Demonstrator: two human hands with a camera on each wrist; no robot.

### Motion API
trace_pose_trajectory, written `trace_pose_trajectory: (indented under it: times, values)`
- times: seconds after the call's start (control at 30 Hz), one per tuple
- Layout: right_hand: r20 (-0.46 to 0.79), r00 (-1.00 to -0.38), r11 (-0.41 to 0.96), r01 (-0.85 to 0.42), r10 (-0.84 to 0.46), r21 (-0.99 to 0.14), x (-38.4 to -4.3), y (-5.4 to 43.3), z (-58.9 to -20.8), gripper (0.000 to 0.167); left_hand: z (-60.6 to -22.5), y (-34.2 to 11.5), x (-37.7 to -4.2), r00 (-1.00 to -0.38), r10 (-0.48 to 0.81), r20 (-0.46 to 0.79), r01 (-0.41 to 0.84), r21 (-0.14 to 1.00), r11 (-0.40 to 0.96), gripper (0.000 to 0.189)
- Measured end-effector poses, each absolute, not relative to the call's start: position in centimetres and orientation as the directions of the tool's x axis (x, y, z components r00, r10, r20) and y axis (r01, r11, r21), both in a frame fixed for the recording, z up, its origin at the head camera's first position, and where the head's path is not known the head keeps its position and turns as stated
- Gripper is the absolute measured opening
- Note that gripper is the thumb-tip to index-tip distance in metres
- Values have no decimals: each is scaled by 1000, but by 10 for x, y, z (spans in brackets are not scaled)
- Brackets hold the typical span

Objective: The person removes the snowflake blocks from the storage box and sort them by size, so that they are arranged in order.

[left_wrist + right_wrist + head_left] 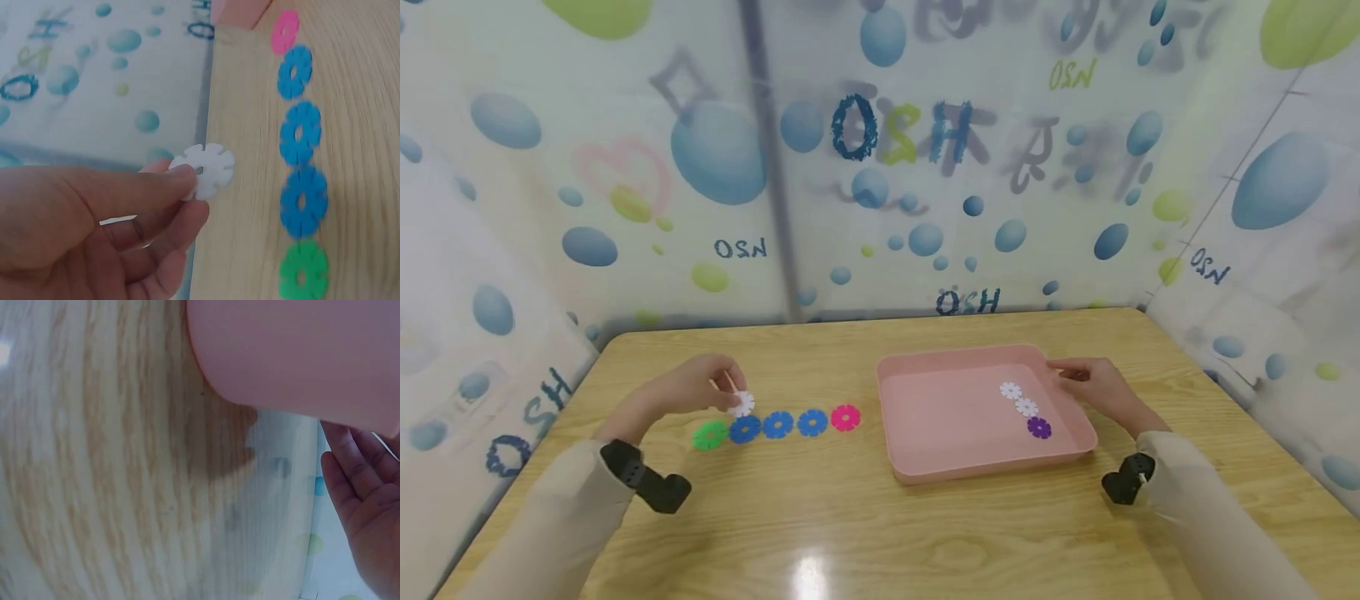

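My left hand (703, 385) pinches a white notched snowflake disc (215, 167) between thumb and fingers, held just above a row on the table. That row runs left to right: a green disc (711, 435), several blue discs (778, 425), and a pink disc (846, 417). To the right lies a shallow pink tray (955, 473). Inside it are two white discs (1011, 390) and a purple disc (1039, 427). My right hand (1093, 383) holds the tray's right rim near its far corner; the tray wall partly hides the fingers in the right wrist view.
Everything lies on a wooden table (760, 533). Patterned sheets (820, 225) with blue and green spots rise behind the table and along its sides. A dark wrist camera (643, 477) is strapped to the left wrist, another (1127, 479) to the right.
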State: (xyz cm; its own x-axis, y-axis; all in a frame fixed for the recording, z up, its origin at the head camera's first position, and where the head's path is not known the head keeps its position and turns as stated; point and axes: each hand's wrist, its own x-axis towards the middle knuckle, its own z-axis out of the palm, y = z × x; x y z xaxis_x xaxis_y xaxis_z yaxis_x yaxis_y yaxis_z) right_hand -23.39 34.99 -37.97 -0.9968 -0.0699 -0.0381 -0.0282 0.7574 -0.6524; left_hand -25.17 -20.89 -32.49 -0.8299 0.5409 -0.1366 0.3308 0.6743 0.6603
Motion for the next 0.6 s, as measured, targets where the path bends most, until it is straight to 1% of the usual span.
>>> trace_pose_trajectory:
  times: [0.2,0.37,0.6]
  values:
    - [-28,-997,755,-40,-77,-655,-235,351,-379,39,-334,-251,-245,-855,471,-216,222,669,710,17]
    - [-19,-997,756,-47,-78,-653,-233,352,-378,38,-346,-269,-241,-866,404,-294,116,667,736,22]
    - [-32,-997,746,-35,-75,-665,-234,350,-382,38,-360,-282,-241,-885,349,-307,66,660,748,29]
